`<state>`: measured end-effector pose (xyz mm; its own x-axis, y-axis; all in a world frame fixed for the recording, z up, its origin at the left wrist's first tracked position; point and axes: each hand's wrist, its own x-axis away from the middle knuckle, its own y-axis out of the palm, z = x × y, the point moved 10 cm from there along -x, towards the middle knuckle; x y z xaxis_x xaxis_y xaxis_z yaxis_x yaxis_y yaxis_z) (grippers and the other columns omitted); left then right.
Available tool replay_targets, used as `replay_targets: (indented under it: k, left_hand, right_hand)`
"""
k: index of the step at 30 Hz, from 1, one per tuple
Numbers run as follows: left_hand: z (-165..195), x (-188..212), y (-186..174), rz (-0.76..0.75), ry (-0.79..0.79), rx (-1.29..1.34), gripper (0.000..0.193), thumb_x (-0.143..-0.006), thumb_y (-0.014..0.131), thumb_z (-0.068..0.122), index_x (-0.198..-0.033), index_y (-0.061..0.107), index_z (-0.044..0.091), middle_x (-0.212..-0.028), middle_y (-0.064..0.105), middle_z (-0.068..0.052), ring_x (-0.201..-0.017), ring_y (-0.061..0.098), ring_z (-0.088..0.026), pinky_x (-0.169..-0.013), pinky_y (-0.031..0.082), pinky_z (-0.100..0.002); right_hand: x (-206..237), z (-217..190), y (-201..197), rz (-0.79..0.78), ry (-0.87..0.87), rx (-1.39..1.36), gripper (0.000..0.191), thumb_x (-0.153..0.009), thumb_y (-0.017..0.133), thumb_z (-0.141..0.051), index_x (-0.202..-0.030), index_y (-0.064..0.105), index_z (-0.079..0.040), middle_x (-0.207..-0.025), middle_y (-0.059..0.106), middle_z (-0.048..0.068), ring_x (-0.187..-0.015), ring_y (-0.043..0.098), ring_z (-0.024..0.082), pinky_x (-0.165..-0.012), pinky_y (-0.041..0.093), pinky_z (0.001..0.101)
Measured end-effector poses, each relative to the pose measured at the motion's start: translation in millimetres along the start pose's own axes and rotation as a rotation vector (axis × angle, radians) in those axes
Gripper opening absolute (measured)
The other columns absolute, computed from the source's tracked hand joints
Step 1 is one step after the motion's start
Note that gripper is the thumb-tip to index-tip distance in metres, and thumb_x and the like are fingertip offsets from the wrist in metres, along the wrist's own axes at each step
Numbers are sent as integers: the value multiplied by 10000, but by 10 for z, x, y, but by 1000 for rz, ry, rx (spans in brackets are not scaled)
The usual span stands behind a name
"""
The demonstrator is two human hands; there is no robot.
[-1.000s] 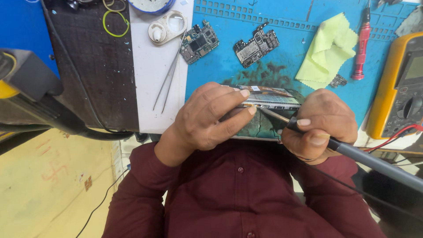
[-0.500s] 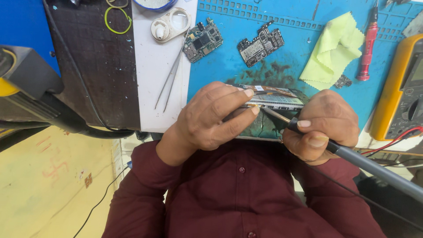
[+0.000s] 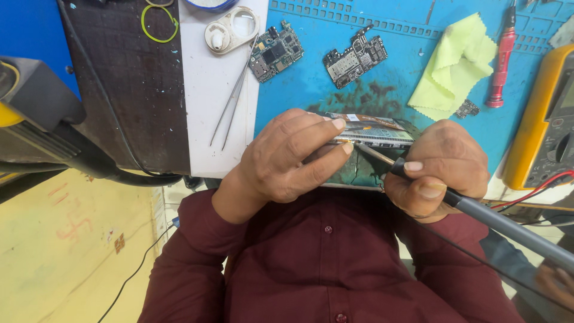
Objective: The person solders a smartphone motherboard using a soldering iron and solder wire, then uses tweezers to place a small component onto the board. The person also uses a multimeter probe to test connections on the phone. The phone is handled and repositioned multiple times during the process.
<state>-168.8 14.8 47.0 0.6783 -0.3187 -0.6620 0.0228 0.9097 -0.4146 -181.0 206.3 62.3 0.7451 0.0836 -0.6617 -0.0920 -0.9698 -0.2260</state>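
Carefully, I'm pinching the phone [image 3: 373, 134] in my left hand [image 3: 293, 158], right hand [image 3: 439, 170] gripping the iron [image 3: 508, 224]; a slip could scorch my fingertips [image 3: 342, 148].

Bright, even, diffuse light from above; no hard shadows. Soft shadow under the left hand [image 3: 287, 155] and right hand [image 3: 439, 167], darkening the opened phone [image 3: 373, 134] between them. Blue mat [image 3: 388, 66] saturated, mild sheen, no blown glare. White strip [image 3: 209, 90] near clipping. Centre sharp: knuckles, circuit boards [image 3: 311, 57] and tweezers [image 3: 233, 98] crisp. Wide-angle lens, edges bend and stretch: dark stand [image 3: 42, 119] at left is smeared and soft, soldering iron handle [image 3: 508, 224] blurs toward the lower right corner. Maroon shirt [image 3: 323, 263] close, slightly soft. Yellow multimeter [image 3: 541, 113] cropped, mildly soft.
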Motion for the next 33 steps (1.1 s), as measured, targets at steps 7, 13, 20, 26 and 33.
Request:
replay_targets:
  k: [7, 13, 20, 26, 33]
  left_hand:
    - [3, -2, 5, -2, 4, -6, 280, -997, 751, 14, -1257, 647, 31, -1348, 529, -135, -1139, 635, -278, -935, 589, -404]
    - [7, -12, 16, -2, -9, -20, 265, -1006, 745, 25, -1254, 652, 40, -1351, 530, -126, -1145, 640, -267, -940, 593, -396]
    - [-9, -3, 25, -2, -17, -9, 271, -1014, 731, 57, -1270, 643, 39, -1367, 518, -128, -1146, 637, -267, -954, 597, -394]
    - [-16, 11, 9, -8, -20, 0, 287, -1010, 725, 40, -1282, 634, 24, -1375, 516, -133, -1147, 640, -278, -955, 600, -400]
    - [-17, 10, 9, -17, -25, -4, 294, -1011, 717, 48, -1291, 630, 23, -1378, 515, -135, -1150, 643, -281, -964, 602, -407]
  right_hand:
    - [-8, -9, 1, 0, 3, 8, 254, -985, 584, -191, -781, 519, -53, -597, 477, 32, -495, 467, 179, -477, 346, 341]
    - [-4, -19, -12, 3, 2, 33, 250, -985, 580, -182, -782, 513, -51, -598, 473, 34, -496, 469, 182, -480, 351, 343]
    - [-8, -21, 7, -48, 53, 33, 248, -997, 582, -182, -794, 515, -55, -628, 478, 38, -522, 472, 188, -499, 359, 344]
    - [-3, -17, 4, -21, 19, 41, 238, -988, 576, -174, -800, 509, -44, -616, 473, 35, -506, 469, 183, -487, 359, 341]
    - [-1, -14, -3, -33, 9, 37, 228, -982, 575, -160, -797, 511, -44, -616, 478, 38, -502, 464, 182, -480, 356, 344]
